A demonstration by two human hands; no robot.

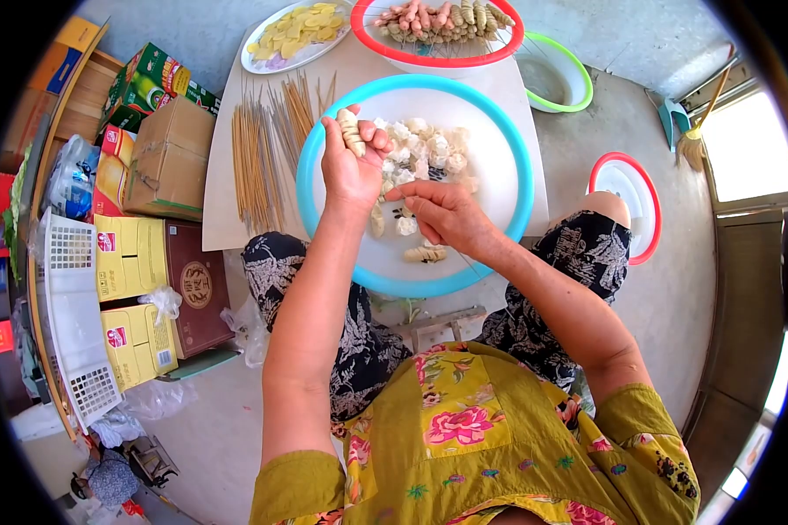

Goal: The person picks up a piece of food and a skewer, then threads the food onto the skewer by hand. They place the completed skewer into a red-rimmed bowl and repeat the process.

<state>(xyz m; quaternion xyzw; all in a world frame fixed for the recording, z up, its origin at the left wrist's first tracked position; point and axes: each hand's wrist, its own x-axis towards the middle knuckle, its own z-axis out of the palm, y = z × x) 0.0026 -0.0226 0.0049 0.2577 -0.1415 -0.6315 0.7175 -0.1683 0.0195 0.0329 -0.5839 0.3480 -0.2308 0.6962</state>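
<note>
My left hand (350, 164): palm up, gripping ridged pale roll (351, 133) over blue-rimmed basin (524, 179), ten o'clock. My right hand (453, 215): four o'clock, grip indeterminate. Light hold should spare ridges.

Across the bottom of the frame you wear a mustard-green top (385, 464) printed with large pink flowers (460, 425), its short sleeves (293, 486) leaving your forearms (315, 297) bare; at mid-frame your black trousers (573, 262) carry a pale leafy pattern.
</note>
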